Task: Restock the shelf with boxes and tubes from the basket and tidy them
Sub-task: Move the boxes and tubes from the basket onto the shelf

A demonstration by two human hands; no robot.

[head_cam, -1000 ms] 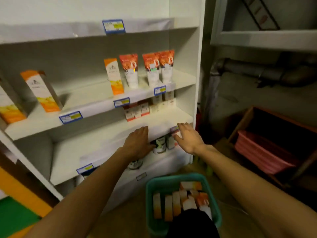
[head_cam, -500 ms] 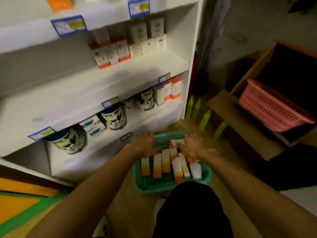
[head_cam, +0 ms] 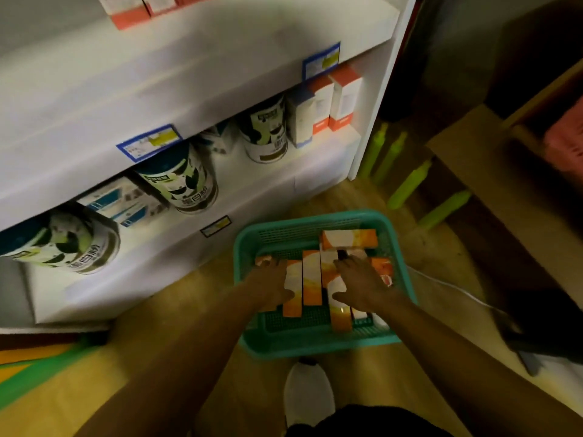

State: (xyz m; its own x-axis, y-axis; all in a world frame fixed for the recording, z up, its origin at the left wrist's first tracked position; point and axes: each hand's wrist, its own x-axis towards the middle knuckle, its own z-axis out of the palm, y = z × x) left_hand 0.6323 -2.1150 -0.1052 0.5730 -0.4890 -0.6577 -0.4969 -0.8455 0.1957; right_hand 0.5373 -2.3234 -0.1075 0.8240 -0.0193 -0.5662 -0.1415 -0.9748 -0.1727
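Observation:
A teal basket (head_cam: 315, 348) stands on the floor in front of the white shelf (head_cam: 220, 74). Several orange-and-white boxes (head_cam: 311, 279) lie in it side by side, and one box (head_cam: 348, 238) lies crosswise at the far end. My left hand (head_cam: 271, 285) rests on the boxes at the basket's left, thumb over one of them. On the right-hand boxes my right hand (head_cam: 359, 282) lies flat with fingers spread. Nothing is lifted. Whether tubes lie under the hands is hidden.
The bottom shelf holds green-and-white cans (head_cam: 179, 181), blue-and-white packs (head_cam: 123, 203) and red-and-white boxes (head_cam: 344, 99). Green bottles (head_cam: 407, 184) stand on the floor right of the shelf. A pink basket (head_cam: 564, 143) sits in a wooden rack. My white shoe (head_cam: 309, 395) is just behind the basket.
Both hands came down from the middle shelf edge into the basket and now lie on the boxes. The view has tilted down to the bottom shelf and floor.

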